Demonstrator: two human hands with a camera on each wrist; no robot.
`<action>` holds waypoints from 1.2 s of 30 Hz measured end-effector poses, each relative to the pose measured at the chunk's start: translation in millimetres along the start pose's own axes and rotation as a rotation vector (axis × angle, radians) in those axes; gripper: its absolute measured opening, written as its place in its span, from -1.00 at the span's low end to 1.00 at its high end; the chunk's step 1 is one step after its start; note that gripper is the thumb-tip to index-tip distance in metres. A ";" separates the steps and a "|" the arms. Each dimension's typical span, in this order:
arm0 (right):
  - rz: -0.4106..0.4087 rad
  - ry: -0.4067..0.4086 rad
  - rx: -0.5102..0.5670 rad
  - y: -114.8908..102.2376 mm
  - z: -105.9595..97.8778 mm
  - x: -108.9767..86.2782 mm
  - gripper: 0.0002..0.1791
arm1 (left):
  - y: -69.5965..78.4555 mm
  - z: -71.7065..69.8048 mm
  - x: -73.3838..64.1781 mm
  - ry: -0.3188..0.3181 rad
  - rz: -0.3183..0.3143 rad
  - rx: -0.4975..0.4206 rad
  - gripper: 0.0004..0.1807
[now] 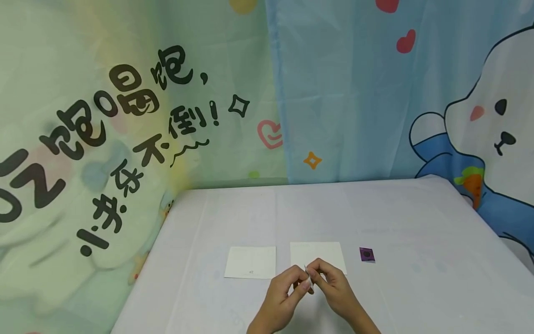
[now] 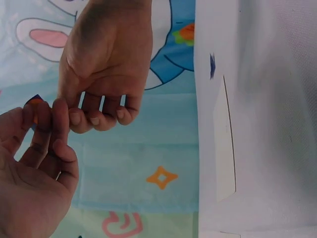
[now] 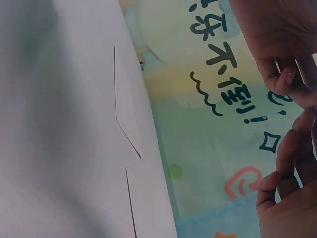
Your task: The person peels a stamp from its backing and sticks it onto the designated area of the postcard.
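Note:
In front of my body, both hands meet over a small thin piece (image 1: 310, 284), which shows white along one edge and dark on its other side. My left hand (image 1: 280, 297) pinches it between thumb and fingers. My right hand (image 1: 335, 290) pinches its upper edge from the other side. Orange and dark blue show on the piece (image 2: 34, 100) in the left wrist view, where fingers hide most of it. The right wrist view shows the fingertips of the left hand (image 3: 277, 34) and right hand (image 3: 292, 198) close together, with the piece hidden.
Two white cards lie on the white table (image 1: 200, 301), a left card (image 1: 250, 260) and a right card (image 1: 314, 253), partly behind my hands. A small purple square (image 1: 367, 254) with a dark middle lies to their right. A printed curtain (image 1: 333, 93) hangs behind the table.

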State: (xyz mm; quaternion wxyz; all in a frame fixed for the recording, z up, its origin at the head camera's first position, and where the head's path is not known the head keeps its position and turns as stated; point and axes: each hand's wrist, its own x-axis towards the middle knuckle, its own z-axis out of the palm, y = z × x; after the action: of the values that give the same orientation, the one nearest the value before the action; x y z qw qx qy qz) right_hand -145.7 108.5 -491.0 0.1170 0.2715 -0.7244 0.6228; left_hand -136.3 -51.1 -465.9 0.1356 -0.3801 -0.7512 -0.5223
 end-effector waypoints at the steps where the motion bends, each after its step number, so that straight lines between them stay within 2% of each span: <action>1: 0.007 0.004 0.003 0.1 0.5 -0.1 -0.75 | 0.0 0.0 0.4 -0.001 -0.002 -0.001 -0.86; 10: 0.025 0.024 -0.002 0.6 1.4 -0.5 -0.76 | -0.7 0.3 2.2 -0.003 -0.030 -0.020 -0.86; 15: 0.027 0.034 0.001 -0.4 1.2 1.0 -0.77 | 0.4 -0.8 4.2 0.000 -0.069 -0.059 -0.85; 21: 0.048 0.092 -0.034 -5.0 2.7 1.6 -0.80 | 1.3 -2.4 6.5 0.000 -0.113 -0.094 -0.86; 28: 0.022 0.177 -0.111 -9.4 5.3 1.7 -0.78 | 3.3 -5.5 8.9 -0.001 -0.078 -0.069 -0.85; 33: -0.013 0.233 -0.158 -7.4 7.0 3.0 -0.74 | 3.3 -5.9 8.6 -0.004 -0.087 -0.064 -0.85; 36: -0.021 0.256 -0.146 -9.6 6.2 3.9 -0.72 | 2.8 -5.5 7.4 -0.010 -0.094 -0.059 -0.84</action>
State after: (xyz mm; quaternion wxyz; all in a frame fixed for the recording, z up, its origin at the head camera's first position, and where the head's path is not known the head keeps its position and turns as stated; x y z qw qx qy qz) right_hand -142.8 100.8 -482.2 0.2343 0.1882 -0.7442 0.5966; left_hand -140.3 -52.3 -457.2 0.0957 -0.3507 -0.7533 -0.5481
